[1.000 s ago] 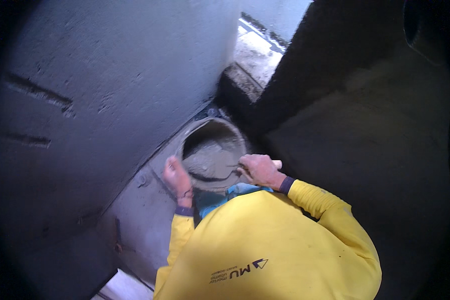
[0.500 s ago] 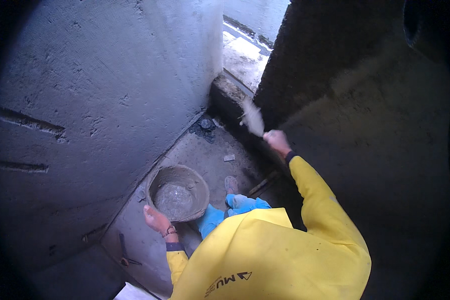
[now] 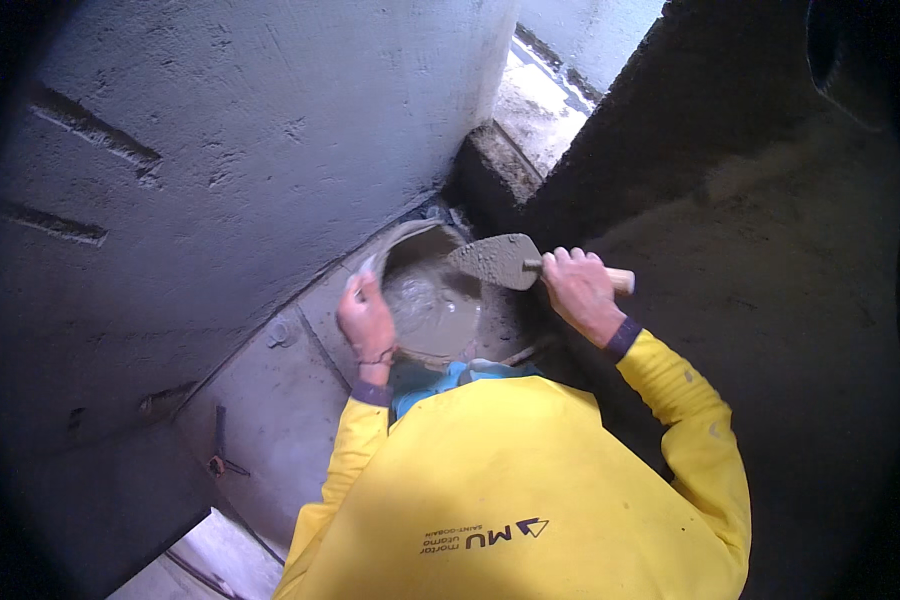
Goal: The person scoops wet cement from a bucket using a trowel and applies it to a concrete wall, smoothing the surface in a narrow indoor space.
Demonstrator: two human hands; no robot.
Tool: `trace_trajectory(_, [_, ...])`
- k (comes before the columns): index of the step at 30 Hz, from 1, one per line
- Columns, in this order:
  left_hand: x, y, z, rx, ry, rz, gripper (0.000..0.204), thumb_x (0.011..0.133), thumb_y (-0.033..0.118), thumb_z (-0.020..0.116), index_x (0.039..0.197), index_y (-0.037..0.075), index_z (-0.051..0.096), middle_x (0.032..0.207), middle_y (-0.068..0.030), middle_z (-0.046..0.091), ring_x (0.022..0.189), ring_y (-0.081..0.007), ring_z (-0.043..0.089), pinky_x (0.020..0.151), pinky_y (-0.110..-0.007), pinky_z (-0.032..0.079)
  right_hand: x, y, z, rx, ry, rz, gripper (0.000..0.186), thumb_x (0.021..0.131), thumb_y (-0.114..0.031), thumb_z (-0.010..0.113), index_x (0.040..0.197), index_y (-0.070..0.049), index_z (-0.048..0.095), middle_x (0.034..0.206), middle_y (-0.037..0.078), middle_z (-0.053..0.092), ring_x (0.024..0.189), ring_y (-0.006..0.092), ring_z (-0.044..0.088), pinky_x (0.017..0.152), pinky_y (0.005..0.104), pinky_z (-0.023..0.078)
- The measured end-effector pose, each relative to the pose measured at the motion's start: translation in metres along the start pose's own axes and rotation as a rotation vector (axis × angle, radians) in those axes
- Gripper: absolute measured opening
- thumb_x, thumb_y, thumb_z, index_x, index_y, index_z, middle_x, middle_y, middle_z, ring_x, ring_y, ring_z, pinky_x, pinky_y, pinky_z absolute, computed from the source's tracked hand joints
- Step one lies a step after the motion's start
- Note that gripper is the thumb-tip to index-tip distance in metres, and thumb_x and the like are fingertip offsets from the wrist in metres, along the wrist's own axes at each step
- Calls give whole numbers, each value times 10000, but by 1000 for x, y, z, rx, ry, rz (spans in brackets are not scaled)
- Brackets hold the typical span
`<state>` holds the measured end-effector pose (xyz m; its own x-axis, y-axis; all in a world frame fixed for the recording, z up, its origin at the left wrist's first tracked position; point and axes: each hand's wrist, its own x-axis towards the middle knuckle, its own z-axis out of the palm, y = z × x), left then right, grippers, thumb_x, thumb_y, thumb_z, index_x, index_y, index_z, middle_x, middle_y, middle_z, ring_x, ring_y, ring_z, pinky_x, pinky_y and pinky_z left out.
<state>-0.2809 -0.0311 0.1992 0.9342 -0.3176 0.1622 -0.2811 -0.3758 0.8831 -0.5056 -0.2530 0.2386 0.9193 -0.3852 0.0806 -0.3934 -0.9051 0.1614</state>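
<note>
A round bucket of wet grey mortar is raised in front of me, tipped toward my chest. My left hand grips its left rim. My right hand is closed around the wooden handle of a pointed trowel. The trowel blade, smeared with mortar, lies flat over the bucket's right rim, its tip pointing left. Both arms are in yellow sleeves with dark cuffs.
A plastered grey wall with two cut slots rises on the left. A dark rough wall fills the right side. They meet at a low dark ledge with a bright opening behind. Grey floor lies below left.
The bucket, which was low on the floor half a second ago, is now lifted close to me. My right hand brought the trowel back from the corner ledge to the bucket's rim.
</note>
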Motion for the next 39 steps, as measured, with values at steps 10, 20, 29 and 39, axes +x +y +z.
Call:
trace_trajectory(10, [18,86,-5,-60,-235,290,436,1006,414,595,1002,-7,708,740,-211,639,657,-322,629,635,-394,476,33,-24,15,81,-187,-269,141,878,-222,647,893,-87,681,814,106,683,738,265,692,596,404,512])
trace_trajectory(20, [9,32,5,-86,-54,215,421,1033,343,552,960,-57,662,791,-146,665,741,-195,576,698,-367,470,-30,-70,12,687,-175,38,223,926,-280,608,935,-60,648,861,169,684,828,361,691,716,485,548])
trace_trajectory(29, [-11,-10,5,34,134,-43,579,1046,447,448,1012,-96,645,957,-206,700,881,-306,624,830,-421,467,-33,-33,-34,715,-93,31,223,912,-287,651,926,-65,635,846,152,672,811,366,677,706,481,536])
trace_trajectory(39, [-17,-48,-20,147,92,-170,556,1036,411,455,1079,-110,645,1026,-251,702,948,-355,647,870,-419,468,-74,110,28,1668,-496,734,230,960,-307,666,900,-85,674,740,-30,528,631,78,481,557,255,393])
